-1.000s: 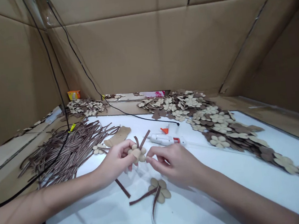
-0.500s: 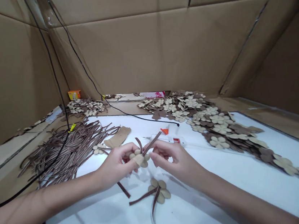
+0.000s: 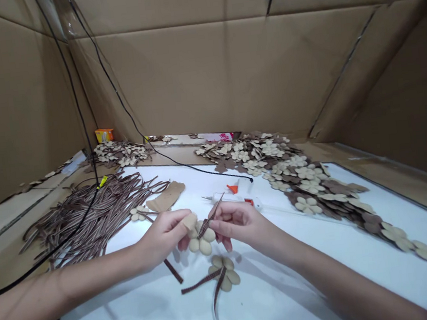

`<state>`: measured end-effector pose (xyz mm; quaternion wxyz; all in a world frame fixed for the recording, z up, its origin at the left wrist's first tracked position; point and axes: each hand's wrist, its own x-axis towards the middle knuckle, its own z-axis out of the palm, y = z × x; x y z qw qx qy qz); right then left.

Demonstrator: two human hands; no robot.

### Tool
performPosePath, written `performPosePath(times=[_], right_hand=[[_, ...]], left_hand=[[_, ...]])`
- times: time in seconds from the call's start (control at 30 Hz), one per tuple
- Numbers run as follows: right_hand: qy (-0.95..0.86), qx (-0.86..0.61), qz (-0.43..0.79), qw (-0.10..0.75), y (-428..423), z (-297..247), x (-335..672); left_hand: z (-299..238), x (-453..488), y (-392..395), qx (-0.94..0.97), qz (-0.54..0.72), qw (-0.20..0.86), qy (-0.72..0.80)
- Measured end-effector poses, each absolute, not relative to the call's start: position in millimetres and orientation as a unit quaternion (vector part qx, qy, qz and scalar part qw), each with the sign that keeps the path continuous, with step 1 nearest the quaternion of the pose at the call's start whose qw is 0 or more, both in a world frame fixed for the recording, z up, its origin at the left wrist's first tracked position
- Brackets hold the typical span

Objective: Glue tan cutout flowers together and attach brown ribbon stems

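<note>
My left hand (image 3: 164,234) pinches a beige felt flower (image 3: 200,240) a little above the white table (image 3: 309,273). My right hand (image 3: 235,224) meets it from the right, thumb and forefinger closed on a brown striped ribbon strip (image 3: 211,216) that rises from the flower's middle. Just below both hands a second beige flower with brown ribbon tails (image 3: 222,277) lies flat on the table. A white glue gun (image 3: 237,198) with an orange trigger lies right behind my right hand.
A heap of brown striped ribbon strips (image 3: 88,217) lies at the left, crossed by a black cable (image 3: 76,119). A long bank of beige and brown felt flowers (image 3: 309,179) runs along the right. Cardboard walls (image 3: 226,70) enclose the table; an orange box (image 3: 104,135) stands at the back left.
My right hand moved left and took hold of the ribbon strip at the flower. Both hands with the flower dropped slightly toward the table.
</note>
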<state>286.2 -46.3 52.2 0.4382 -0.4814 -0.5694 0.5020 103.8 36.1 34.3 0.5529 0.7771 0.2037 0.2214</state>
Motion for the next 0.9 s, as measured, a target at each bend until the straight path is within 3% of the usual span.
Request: performPosePath(times=[0.3,0.53,0.7,0.9], right_hand=[[-0.612,-0.419,0.601,0.299,-59,62,286],[-0.627,-0.424,0.574,0.311,-53,60,290],[-0.633,-0.47,0.51,0.343,-51,60,290],[-0.63,-0.461,0.509,0.363,-52,58,289]], left_hand=[[39,107,36,0.758,0.223,0.569,0.229],[37,106,35,0.765,0.179,0.585,0.199],[40,103,31,0.751,0.075,0.638,0.153],[44,103,27,0.769,0.03,0.617,0.164]])
